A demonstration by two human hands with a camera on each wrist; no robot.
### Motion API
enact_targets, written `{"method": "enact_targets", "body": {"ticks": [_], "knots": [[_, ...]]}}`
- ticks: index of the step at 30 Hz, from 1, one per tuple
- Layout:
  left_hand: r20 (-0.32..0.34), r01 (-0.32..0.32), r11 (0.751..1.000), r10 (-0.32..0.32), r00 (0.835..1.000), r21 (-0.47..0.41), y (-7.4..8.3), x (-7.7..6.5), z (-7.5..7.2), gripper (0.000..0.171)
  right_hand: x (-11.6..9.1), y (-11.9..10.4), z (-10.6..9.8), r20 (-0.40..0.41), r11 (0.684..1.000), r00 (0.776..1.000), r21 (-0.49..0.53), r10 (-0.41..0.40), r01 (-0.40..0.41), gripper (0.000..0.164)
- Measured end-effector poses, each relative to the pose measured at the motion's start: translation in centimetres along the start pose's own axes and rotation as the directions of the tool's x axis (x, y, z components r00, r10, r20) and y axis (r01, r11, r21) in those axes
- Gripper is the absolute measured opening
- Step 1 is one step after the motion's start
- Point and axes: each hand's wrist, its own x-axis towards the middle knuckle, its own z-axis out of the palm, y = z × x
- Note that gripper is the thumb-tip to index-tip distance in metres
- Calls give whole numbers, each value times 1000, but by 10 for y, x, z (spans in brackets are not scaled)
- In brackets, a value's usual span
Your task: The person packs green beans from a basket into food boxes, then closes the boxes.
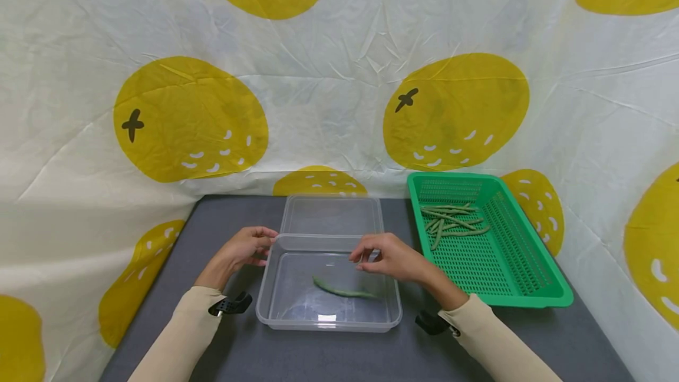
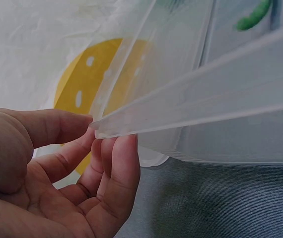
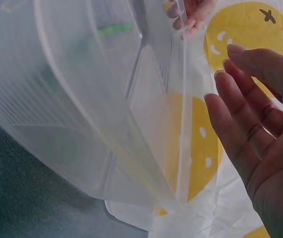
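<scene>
A clear plastic container [image 1: 297, 310] sits on the table in front of me, and one green bean [image 1: 342, 293] lies across its floor. My left hand [image 1: 248, 250] pinches the container's far left corner; in the left wrist view the thumb and fingers [image 2: 124, 163] meet at its rim [image 2: 116, 130]. Over the right part of the container hovers my right hand [image 1: 389, 257], fingers loosely bent. Nothing is between its fingertips [image 3: 221, 77] in the right wrist view. The bean shows blurred through the container wall there.
Behind the container lies a clear lid [image 1: 331, 215]. To the right stands a green plastic basket [image 1: 509, 302] with several green beans [image 1: 451, 220] toward its far left. A fruit-printed cloth [image 1: 329, 105] hangs behind the grey table [image 1: 233, 364].
</scene>
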Motion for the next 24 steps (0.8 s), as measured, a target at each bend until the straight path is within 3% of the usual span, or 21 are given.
{"method": "enact_targets", "body": {"ticks": [13, 24], "knots": [[-7, 5, 1000, -5, 1000, -6, 0, -1, 0, 35, -10, -5, -18, -4, 998, 1000, -55, -18, 18, 21], [-3, 5, 1000, -5, 1000, -1, 0, -1, 1, 36, -28, -1, -37, -1, 998, 999, -47, 43, -43, 22]]}}
